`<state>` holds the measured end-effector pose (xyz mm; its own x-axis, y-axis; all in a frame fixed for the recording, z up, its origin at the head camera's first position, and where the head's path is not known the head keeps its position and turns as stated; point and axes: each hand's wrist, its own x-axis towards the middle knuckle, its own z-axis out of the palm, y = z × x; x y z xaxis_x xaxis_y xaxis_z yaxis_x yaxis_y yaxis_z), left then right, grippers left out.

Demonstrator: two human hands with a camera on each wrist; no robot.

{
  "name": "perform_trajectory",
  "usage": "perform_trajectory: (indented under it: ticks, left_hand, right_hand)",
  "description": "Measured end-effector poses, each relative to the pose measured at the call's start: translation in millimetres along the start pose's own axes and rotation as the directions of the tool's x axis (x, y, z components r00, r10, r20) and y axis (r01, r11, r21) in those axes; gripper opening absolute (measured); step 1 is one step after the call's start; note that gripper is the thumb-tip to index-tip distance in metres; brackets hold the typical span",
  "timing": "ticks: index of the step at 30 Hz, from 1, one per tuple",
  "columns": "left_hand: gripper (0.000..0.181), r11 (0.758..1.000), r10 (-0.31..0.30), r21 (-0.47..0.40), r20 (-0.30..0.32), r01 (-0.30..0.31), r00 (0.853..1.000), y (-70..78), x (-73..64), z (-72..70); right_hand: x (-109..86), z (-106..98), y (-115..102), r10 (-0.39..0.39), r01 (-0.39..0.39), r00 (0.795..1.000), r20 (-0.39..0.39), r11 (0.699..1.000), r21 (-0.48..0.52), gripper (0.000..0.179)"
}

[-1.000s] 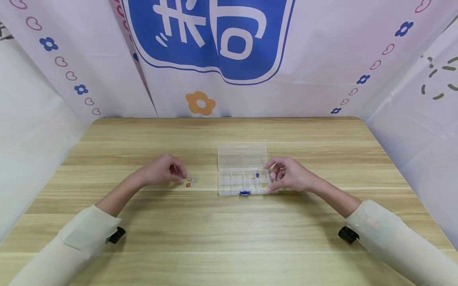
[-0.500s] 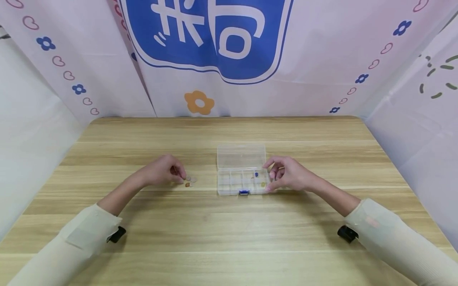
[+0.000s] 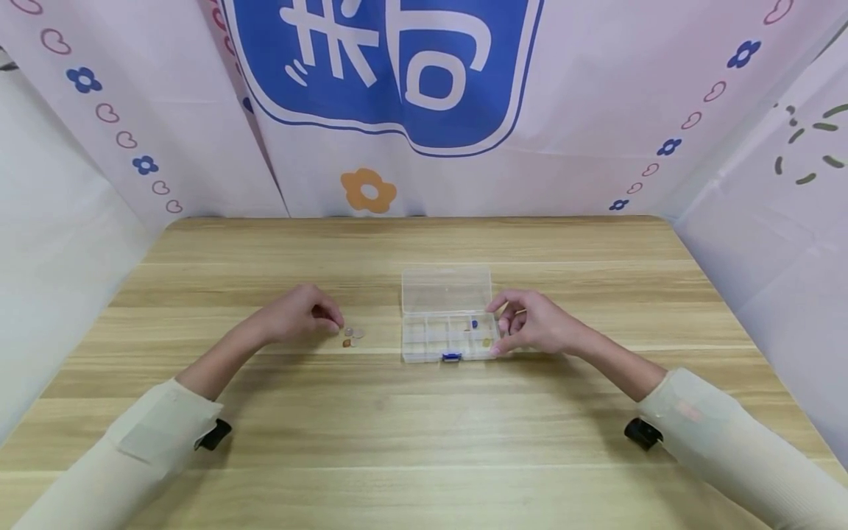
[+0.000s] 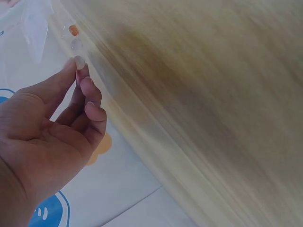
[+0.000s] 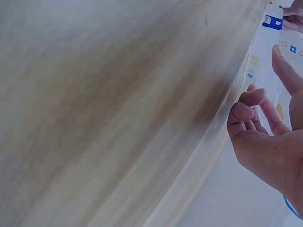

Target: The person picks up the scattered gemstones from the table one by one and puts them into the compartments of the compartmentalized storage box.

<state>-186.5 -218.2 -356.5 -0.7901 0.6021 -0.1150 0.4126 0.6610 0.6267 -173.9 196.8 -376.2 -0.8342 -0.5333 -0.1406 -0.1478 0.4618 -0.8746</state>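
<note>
L hand (image 3: 301, 314): thumb + index tips tog., pinching small clear rounded piece (image 4: 79, 62); small amber piece (image 3: 347, 343) just R of it on wood counter (image 3: 397, 427). Clear plastic compartment box (image 3: 415, 347) farther R, long axis L–R; R hand (image 3: 538, 322) nearer, thumb/index gripping its R end.

Front of the box (image 3: 414, 352) free
Wide table (image 3: 391, 442) lies open there, with a narrow strip between pieces (image 3: 358, 333) and box; the right hand (image 3: 538, 324) bars the right end, the open lid (image 3: 446, 289) the back, the left hand (image 3: 299, 316) the pieces' left side.
</note>
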Motion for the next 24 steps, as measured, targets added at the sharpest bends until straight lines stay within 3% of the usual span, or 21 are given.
perform_trajectory:
  ticks: [5,18,24]
  left_hand:
    - [0.004,1.000,0.015,0.019,-0.017,-0.015,1.000,1.3,1.6,-0.1]
    - [0.006,0.999,-0.011,-0.046,-0.022,0.010,1.000,6.4,0.8,-2.2]
    - [0.007,1.000,-0.003,-0.022,-0.034,0.002,0.999,8.3,0.8,-3.3]
  right_hand:
    - [-0.4,-0.1,-0.3,-0.004,0.004,1.000,0.001,1.000,0.000,0.059]
    - [0.2,0.6,1.0,-0.001,0.001,1.000,-0.001,1.000,-0.001,0.060]
    - [-0.1,0.4,0.1,0.004,-0.004,1.000,0.000,1.000,0.001,0.061]
